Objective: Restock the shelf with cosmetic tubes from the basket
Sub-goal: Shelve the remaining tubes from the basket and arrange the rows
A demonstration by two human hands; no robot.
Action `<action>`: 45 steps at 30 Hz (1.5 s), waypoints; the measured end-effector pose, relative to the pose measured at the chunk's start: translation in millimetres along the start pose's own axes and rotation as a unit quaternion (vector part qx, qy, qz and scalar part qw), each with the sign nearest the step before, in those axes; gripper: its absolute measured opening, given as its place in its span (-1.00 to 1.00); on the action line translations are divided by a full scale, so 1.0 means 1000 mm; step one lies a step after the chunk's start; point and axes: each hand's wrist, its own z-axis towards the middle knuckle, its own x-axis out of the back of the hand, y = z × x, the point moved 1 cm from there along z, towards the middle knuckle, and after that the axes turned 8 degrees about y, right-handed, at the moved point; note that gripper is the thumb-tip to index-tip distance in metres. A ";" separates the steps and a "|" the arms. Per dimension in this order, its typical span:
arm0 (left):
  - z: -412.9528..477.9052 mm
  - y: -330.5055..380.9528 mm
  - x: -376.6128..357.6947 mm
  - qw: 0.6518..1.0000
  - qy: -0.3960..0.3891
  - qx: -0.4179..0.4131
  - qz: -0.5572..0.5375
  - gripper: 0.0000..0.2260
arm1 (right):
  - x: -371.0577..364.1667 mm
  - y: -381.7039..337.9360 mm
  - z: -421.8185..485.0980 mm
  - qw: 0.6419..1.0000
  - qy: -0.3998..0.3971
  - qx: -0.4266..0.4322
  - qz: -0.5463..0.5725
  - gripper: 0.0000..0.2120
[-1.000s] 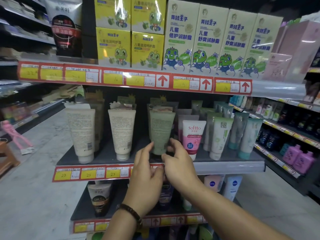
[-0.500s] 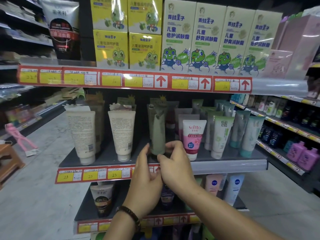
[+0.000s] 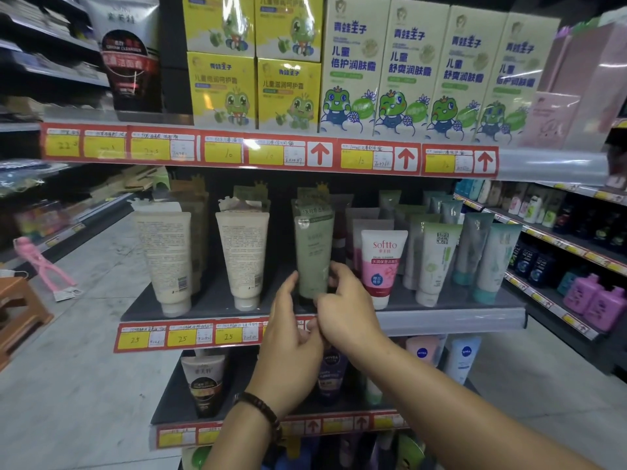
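While the pale green plastic tube [image 3: 314, 252] stands cap-down on the dark grey middle shelf [image 3: 210, 305], between a cream tube [image 3: 242, 259] and a pink-and-white Softto tube [image 3: 381, 266], the right hand [image 3: 349, 310] curls its fingers round its lower end. The left hand [image 3: 288, 337] lays fairly straight fingers against its left side.

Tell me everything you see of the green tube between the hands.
The green tube is muted sage, soft plastic by its look, with a pale band and a round sticker near its flat top. It stands upright at the front of the dark middle shelf, between a cream tube and a pink tube. The left hand touches its lower left edge; the right hand pinches its lower right. Its bottom end is hidden behind them.
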 end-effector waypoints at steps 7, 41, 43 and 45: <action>0.000 0.000 -0.003 1.000 -0.007 0.007 0.009 -0.26 | 0.003 0.004 0.000 1.000 0.005 0.003 0.001 -0.42; 0.012 -0.011 0.085 0.980 0.162 -0.025 0.113 -0.40 | -0.056 -0.029 -0.024 0.991 -0.069 0.110 -0.003 -0.35; 0.013 -0.015 0.087 0.983 0.151 -0.013 0.108 -0.37 | -0.062 -0.033 -0.019 0.993 -0.077 0.084 -0.003 -0.22; 0.013 -0.017 0.086 0.985 0.137 -0.006 0.101 -0.38 | -0.068 -0.035 -0.014 0.995 -0.086 0.054 0.006 -0.16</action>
